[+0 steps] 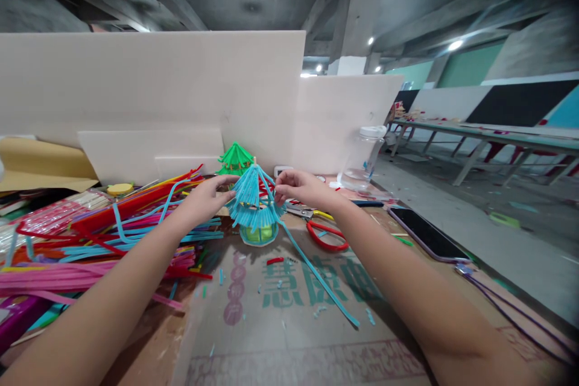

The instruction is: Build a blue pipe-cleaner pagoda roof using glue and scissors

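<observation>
A small pavilion model with a cone roof of light-blue pipe cleaners stands on a brown cardboard sheet. Its base is blue and green. My left hand touches the roof's left side with its fingertips. My right hand pinches a light-blue pipe cleaner near the roof's top right. The free end of that pipe cleaner trails down to the right across the cardboard.
A heap of pink, blue and red pipe cleaners lies at the left. A green pavilion model stands behind. Red-handled scissors, a clear jar and a phone lie at the right. White boards wall off the back.
</observation>
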Motion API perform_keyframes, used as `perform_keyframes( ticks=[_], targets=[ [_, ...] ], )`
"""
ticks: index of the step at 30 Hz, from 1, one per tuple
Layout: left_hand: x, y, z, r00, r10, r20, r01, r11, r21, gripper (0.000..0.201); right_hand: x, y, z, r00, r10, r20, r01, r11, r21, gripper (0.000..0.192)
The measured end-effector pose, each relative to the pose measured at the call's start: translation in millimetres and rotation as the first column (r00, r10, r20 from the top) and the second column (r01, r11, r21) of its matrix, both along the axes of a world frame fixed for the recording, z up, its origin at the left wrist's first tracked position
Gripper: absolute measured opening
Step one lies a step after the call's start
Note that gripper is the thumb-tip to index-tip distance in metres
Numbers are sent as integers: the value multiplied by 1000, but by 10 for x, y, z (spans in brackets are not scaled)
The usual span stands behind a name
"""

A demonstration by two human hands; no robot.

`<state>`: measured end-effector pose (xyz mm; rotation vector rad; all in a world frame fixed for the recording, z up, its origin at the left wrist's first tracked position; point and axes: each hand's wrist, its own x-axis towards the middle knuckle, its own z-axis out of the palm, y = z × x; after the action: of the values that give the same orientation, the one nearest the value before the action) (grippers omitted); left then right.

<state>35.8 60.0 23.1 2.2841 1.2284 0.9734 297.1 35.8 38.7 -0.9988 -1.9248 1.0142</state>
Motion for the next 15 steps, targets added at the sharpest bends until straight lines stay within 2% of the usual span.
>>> perform_keyframes(
  ticks=[4, 15],
  targets=[
    [-5, 32, -26, 999, 32, 9, -33, 999, 41, 44, -3, -25, 14, 999, 37, -35, -38, 998, -42, 14],
    [0, -7, 4, 997, 74, 0, -74, 997, 1, 43, 6, 39, -38, 998, 59, 16, -59, 998, 19, 16]
  ],
)
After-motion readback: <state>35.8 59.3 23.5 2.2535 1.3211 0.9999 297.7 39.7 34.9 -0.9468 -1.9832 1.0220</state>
